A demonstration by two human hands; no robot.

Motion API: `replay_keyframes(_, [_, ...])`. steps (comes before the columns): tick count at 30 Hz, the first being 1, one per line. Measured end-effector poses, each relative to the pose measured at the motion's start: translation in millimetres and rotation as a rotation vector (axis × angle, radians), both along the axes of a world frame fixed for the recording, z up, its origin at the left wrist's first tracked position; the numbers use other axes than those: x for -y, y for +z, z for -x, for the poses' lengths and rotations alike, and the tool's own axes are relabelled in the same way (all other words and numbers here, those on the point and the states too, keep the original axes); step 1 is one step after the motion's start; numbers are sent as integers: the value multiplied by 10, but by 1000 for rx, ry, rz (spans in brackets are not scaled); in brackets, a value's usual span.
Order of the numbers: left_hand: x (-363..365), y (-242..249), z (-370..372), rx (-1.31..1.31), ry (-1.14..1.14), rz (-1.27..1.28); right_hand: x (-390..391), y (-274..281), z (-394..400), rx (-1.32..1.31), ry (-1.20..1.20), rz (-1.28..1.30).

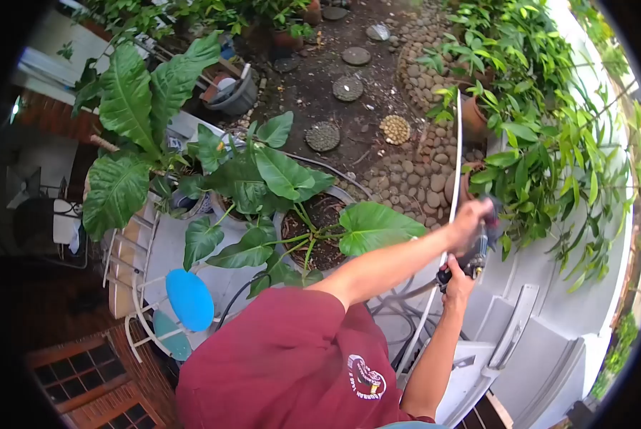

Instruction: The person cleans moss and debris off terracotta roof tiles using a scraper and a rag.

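Observation:
My right hand (459, 280) is wrapped round the black grip of a hose spray gun (480, 252) with a brass-coloured fitting. Across the picture reaches my left arm, and my left hand (470, 220), smeared by motion, is curled at the upper end of the gun. Beside its fingers is a dark blurred shape (492, 214) that I cannot make out. A grey hose (415, 291) leads up to the gun from the left. Behind both forearms passes a long, thin white pole or pipe (457, 161).
A large-leaved potted plant (292, 186) stands left of my arms. Leafy bushes (524, 139) line the right wall. Stepping stones (322, 136) and pebbles (413, 175) cover the ground ahead. A blue oval seat (190, 299) and white railing are at left; hose coils (399, 314) lie below.

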State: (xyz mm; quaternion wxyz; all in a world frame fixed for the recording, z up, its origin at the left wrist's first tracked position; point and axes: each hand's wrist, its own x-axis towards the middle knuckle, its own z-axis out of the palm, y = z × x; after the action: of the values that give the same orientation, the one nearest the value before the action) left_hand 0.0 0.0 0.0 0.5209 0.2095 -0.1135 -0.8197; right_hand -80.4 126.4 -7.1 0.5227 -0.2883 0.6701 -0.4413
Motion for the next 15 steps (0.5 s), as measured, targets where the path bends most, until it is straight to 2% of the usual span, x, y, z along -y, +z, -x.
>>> replay_keyframes(1, [14, 25, 44, 23, -9, 17, 52, -3, -31, -47, -54, -46])
replay_keyframes(3, [88, 98, -13, -8, 41, 34, 120, 234, -15, 17, 44, 61])
replay_keyframes(4, [166, -12, -76, 187, 144, 148, 114, 281, -91, 54, 39, 89])
replay_keyframes(6, [191, -165, -96, 124, 127, 127, 68, 409, -191, 89, 1, 136])
replay_keyframes(7, [172, -18, -187, 91, 124, 120, 90, 333, -185, 69, -2, 134])
replay_keyframes(8, [70, 119, -295, 64, -131, 129, 127, 180, -179, 57, -7, 135])
replay_keyframes(9, [-38, 155, -121, 227, -7, 44, 151, 98, -149, 41, -13, 134])
replay_keyframes(11, [37, -50, -142, 262, -23, 265, 145, 222, -84, 72, 33, 109])
replay_keyframes(13, [63, -112, -226, 263, 52, 71, 71, 278, -34, 77, 52, 92])
replay_keyframes(15, [214, -330, -242, 160, 171, 20, 8, 342, -64, 105, -26, 156])
